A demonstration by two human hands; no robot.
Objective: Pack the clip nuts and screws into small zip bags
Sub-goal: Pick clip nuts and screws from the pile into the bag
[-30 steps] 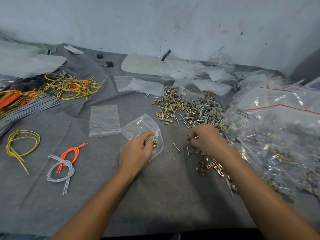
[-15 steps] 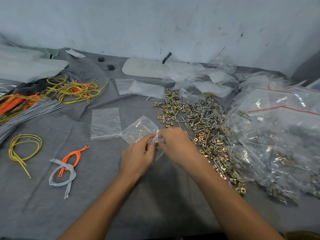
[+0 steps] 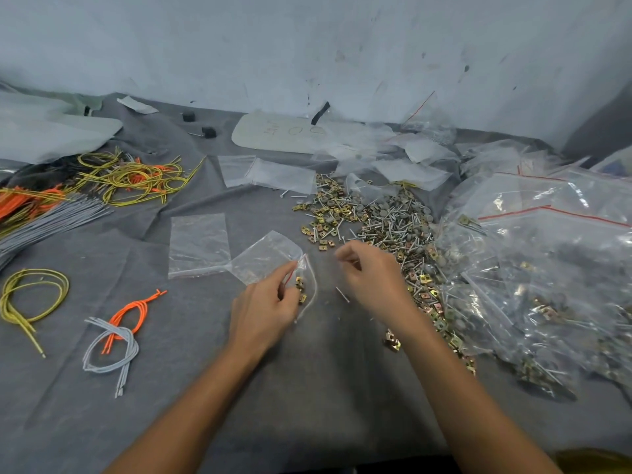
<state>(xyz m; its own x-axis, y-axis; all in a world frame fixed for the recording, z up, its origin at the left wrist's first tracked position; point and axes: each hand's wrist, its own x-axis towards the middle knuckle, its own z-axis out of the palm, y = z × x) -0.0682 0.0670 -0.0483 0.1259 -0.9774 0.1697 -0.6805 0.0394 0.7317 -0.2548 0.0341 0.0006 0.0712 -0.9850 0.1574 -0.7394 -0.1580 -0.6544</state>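
**A:** Which step is this?

**B:** Filling. The left hand (image 3: 265, 304) pinches the mouth of the bag (image 3: 266, 256) on the cloth (image 3: 307, 388); a few clip nuts (image 3: 301, 286) lie inside.

**A:** Next?

**B:** Likely screws (image 3: 393, 230), heaped just to the right. The mouth needs holding open.

**A:** And the right hand (image 3: 371, 273)?

**B:** It's between bag and screws, fingers curled and blurred. I can't tell if they hold anything.

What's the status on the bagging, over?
Left hand pinches zip bag mouth, clip nuts inside. Right hand curled beside it, grip unclear. Loose screw lies between them.
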